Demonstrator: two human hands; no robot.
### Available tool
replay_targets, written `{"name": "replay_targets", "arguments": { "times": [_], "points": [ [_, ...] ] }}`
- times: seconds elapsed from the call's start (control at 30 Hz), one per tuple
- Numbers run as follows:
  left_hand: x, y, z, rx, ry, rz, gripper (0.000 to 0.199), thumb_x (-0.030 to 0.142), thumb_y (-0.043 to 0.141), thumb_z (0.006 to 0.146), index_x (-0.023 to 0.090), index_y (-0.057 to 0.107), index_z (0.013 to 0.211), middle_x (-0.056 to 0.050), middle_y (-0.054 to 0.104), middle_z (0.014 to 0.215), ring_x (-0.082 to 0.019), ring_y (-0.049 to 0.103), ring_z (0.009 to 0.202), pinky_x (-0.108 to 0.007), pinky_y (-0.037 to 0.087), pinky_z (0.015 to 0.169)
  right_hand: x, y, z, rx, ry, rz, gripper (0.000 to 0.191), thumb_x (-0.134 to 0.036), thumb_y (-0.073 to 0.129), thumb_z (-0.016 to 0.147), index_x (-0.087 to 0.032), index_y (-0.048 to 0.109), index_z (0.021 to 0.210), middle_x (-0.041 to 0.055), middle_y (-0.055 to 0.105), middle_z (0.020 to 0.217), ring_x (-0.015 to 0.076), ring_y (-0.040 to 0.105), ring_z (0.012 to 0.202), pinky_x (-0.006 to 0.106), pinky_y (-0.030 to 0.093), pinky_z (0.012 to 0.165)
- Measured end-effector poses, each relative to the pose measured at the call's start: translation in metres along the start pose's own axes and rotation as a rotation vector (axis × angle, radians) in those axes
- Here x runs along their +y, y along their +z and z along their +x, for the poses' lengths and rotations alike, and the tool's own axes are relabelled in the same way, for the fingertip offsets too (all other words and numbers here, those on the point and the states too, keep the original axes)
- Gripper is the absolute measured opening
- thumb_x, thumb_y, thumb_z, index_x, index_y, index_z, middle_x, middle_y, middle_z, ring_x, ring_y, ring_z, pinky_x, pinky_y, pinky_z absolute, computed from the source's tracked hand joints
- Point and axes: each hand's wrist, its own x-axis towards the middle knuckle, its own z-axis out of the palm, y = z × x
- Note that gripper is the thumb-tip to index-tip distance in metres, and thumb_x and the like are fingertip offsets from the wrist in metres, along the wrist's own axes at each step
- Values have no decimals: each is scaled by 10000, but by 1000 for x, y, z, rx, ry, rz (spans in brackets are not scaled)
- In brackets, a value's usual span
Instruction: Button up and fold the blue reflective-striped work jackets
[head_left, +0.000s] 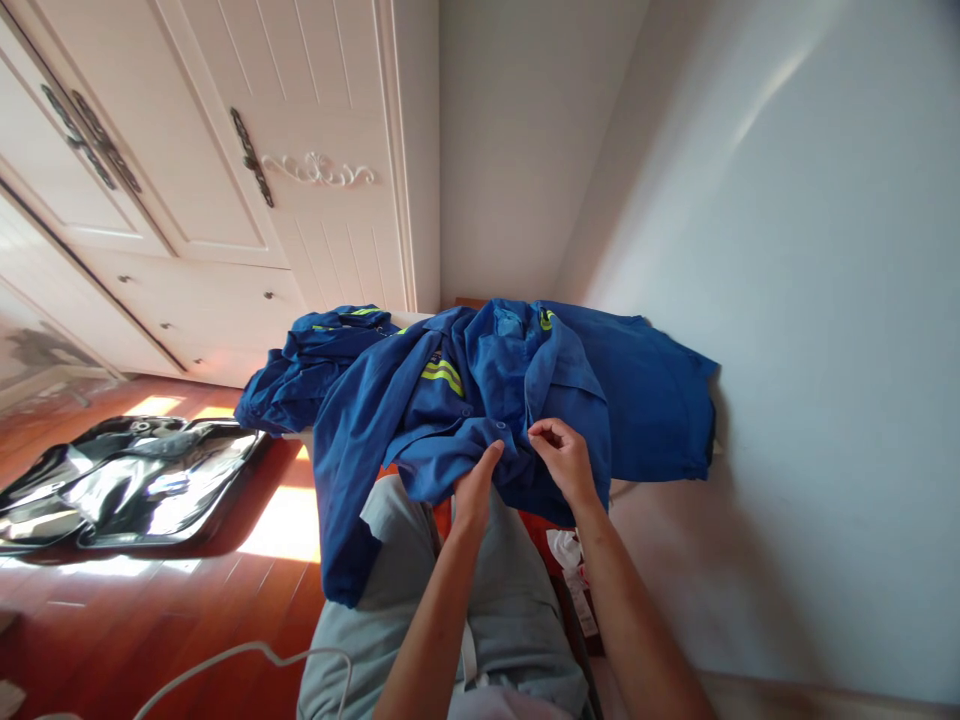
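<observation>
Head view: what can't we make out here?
All in the head view:
Left hand: fingers hidden under the blue jacket.
Right hand: whether it pinches cloth; the spot is too small to tell.
White cable: ends cut off by the bottom edge.
Open suitcase: far end cut off by the left edge.

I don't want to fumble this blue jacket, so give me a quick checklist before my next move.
1. Left hand on the jacket: ok, thumb on top, fingers hidden under the cloth.
2. Right hand holding cloth: cannot tell; its fingers are curled by the jacket's edge.
3. Round fastener uncovered: ok, it shows just above the left thumb.
4. Sleeve lying flat: not ok, it hangs down in front of the left leg.
5. Suitcase apart from the jacket: ok, it lies on the floor.
</observation>
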Motion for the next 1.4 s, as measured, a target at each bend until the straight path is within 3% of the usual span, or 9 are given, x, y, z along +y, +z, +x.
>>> {"name": "replay_targets", "arguments": {
  "times": [0.23,0.4,0.53,0.7,0.87,1.07,1.13,1.23,1.4],
  "points": [
    [20,-2,-21,-74,-127,-195,360,175,790,557,180,715,909,-37,742,940,-229,684,956,-381,510,974,-1,-3,-6,-14,64,-173,374,-507,649,819,-194,737,1003,97,748,949,260,677,835,377,513,791],
    [19,-20,-24,-173,-120,-43,380,119,747,549,169,709,924,-41,731,961,-221,671,938,-377,511,950,-4,0,2,-11,26,-228,241,-472,729,744,-243,761,812,50,712,749,227,613,668,357,469,689],
    [14,-38,-34,-215,-178,-29,373,143,800,580,154,715,944,-62,732,930,-205,676,880,-319,553,815,-5,-2,8,45,106,-10,240,-457,774,678,-232,754,758,28,674,721,186,554,642,324,436,642],
    [13,-44,-48,-7,-440,-202,329,112,821,620,156,690,918,-39,719,830,-129,658,646,-182,480,466,-5,-4,5,-41,423,430,305,-444,840,585,-202,721,728,-43,525,528,108,412,498,254,312,492],
    [11,-41,-58,70,-684,-249,209,153,798,723,140,670,887,-55,715,787,-134,693,640,-141,480,413,-2,-3,3,15,502,653,278,-382,847,560,-214,662,682,-48,542,531,119,449,500,259,360,499],
    [25,-64,-92,-402,-811,41,276,423,806,715,170,702,746,-59,692,627,-97,594,421,-133,276,306,3,-7,5,27,501,756,194,-400,721,647,-246,639,733,10,693,733,228,633,709,351,505,633],
    [41,-67,-97,-597,-751,161,351,492,766,737,164,684,640,-64,637,501,-82,503,326,-155,188,302,5,-7,4,61,485,757,170,-370,725,639,-253,626,714,4,698,733,238,645,739,365,524,666],
    [67,-56,-83,-609,-476,292,372,538,736,745,175,691,674,-79,653,527,-122,539,376,-190,241,342,8,-7,1,107,461,751,173,-352,747,634,-254,609,672,-3,691,704,234,647,729,371,540,691],
    [73,-27,-14,-478,352,729,290,331,668,821,246,730,1091,-96,735,1079,-274,653,1036,-385,516,857,14,-9,-2,115,453,758,169,-379,747,659,-251,643,700,7,711,738,237,659,736,381,550,696]
  ]
}}
